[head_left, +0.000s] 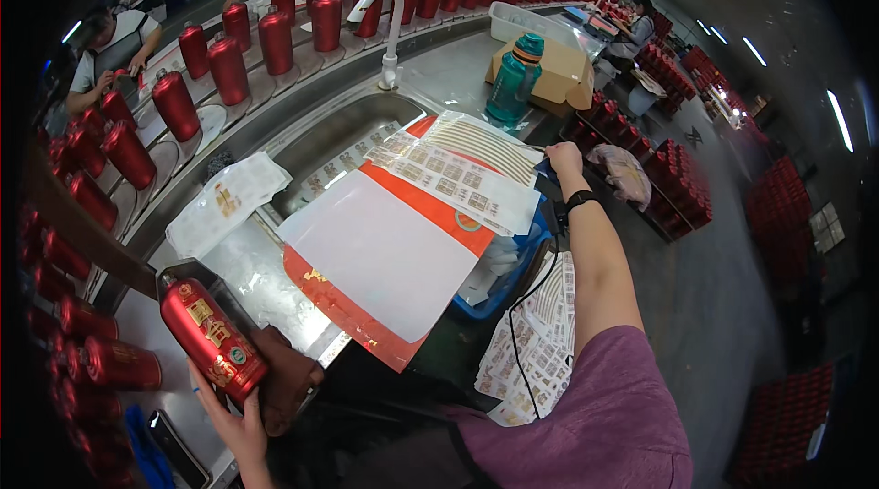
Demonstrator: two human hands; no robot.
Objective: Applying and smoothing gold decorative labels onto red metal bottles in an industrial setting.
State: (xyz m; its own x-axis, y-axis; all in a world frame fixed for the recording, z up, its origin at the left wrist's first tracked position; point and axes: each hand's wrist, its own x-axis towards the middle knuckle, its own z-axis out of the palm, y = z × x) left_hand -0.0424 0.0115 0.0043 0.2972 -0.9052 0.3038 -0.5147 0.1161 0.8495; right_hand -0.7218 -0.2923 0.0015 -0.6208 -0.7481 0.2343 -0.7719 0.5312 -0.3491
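Observation:
My left hand [236, 425] cups the base of a red bottle [212, 338] with gold lettering and a small green round mark. The bottle leans in a dark holder, beside a brown cloth-like piece [286, 374]. Far to the right, my right hand [565, 159] is closed at the edge of the work surface; what its fingers hold is hidden. Next to it lie sheets of gold-printed decals [458, 179]. A blank white sheet [380, 237] covers part of an orange-red board [396, 347] in the middle.
A steel sink [339, 127] with a white tap [392, 40] lies beyond the sheets. Red bottles [227, 70] line a conveyor at left and back. A teal water bottle [515, 77] stands by a cardboard box [558, 77]. A blue tub [504, 292] and a black cable [515, 324] sit at right.

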